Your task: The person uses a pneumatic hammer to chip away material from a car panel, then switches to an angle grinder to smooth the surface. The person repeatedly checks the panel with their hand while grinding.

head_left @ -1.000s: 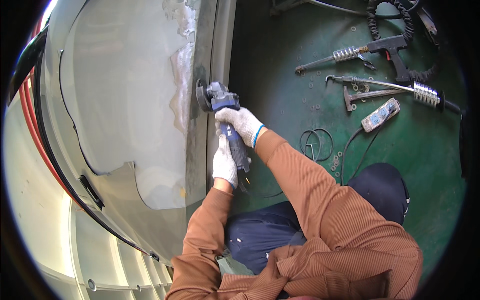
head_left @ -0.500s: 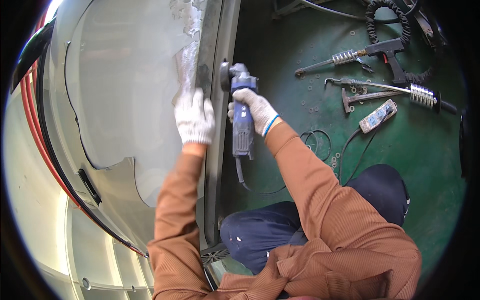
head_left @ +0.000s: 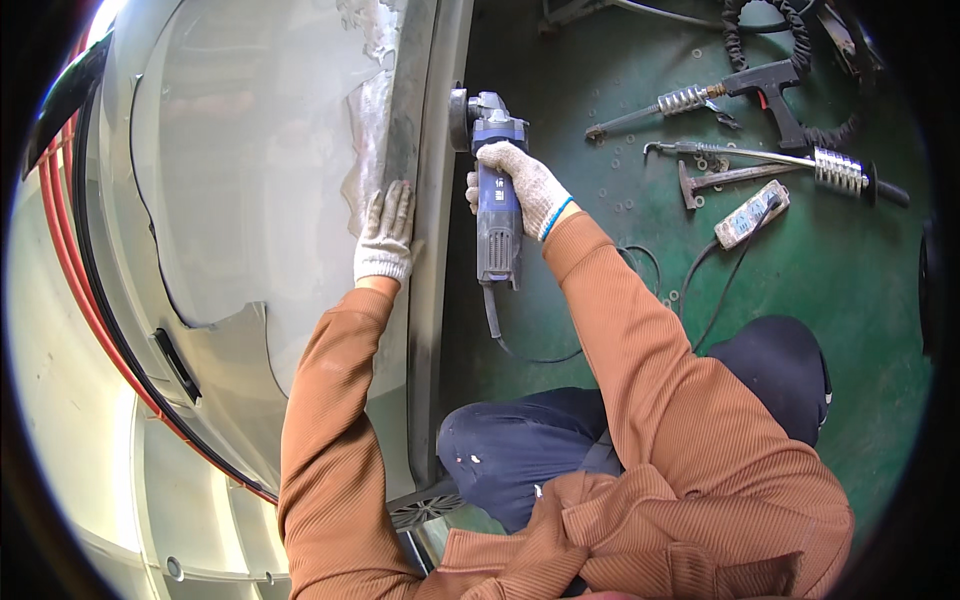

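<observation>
Wrapped around a blue angle grinder, my gloved right hand holds the tool upright in the picture, its dark disc close beside the panel's metal edge. My left hand, in a white knit glove, lies flat with fingers stretched on the pale vehicle panel. Its fingertips rest by the lower end of a bare, rough-edged strip where the coating is gone. A cable leads from the grinder's lower end across the green floor.
On the green floor at right lie a gun-shaped tool with a long rod, a slide hammer, a hammer, a power strip and scattered washers. Red hoses run along the left. My knees are beside the panel.
My left hand has moved slightly down and settled flat on the panel. My right hand and the grinder have shifted a little to the right and up, away from the edge.
</observation>
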The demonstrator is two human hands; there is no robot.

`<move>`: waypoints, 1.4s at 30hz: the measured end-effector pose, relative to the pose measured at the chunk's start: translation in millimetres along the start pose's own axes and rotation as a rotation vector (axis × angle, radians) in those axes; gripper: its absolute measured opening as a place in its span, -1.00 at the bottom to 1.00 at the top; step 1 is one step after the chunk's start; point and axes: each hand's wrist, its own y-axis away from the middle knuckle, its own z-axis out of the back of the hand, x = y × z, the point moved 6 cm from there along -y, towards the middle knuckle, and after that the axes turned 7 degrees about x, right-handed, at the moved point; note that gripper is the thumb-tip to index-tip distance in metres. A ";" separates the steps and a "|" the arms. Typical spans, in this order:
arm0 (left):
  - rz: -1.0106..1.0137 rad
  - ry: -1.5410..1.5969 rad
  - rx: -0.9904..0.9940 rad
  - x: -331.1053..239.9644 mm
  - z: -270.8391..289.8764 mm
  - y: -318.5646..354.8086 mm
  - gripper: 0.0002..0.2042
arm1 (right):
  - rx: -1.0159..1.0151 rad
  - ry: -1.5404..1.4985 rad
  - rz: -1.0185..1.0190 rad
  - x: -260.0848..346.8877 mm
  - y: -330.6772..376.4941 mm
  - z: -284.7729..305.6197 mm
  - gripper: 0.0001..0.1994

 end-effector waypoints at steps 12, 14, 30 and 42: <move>0.166 0.541 0.181 -50.0 6.9 71.6 -0.12 | 0.026 0.253 -0.137 -41.6 19.4 -4.8 -0.69; 0.379 1.393 0.283 -82.0 -32.6 96.7 -0.14 | 0.065 0.314 -0.169 -73.3 23.0 -8.0 -0.75; 0.944 2.850 0.176 -149.1 5.5 78.1 -0.24 | -0.011 0.385 -0.238 -128.0 15.6 -3.7 -0.76; 0.872 2.750 0.182 -132.9 19.9 76.5 -0.29 | 0.003 0.312 -0.235 -126.9 8.7 -1.0 -0.75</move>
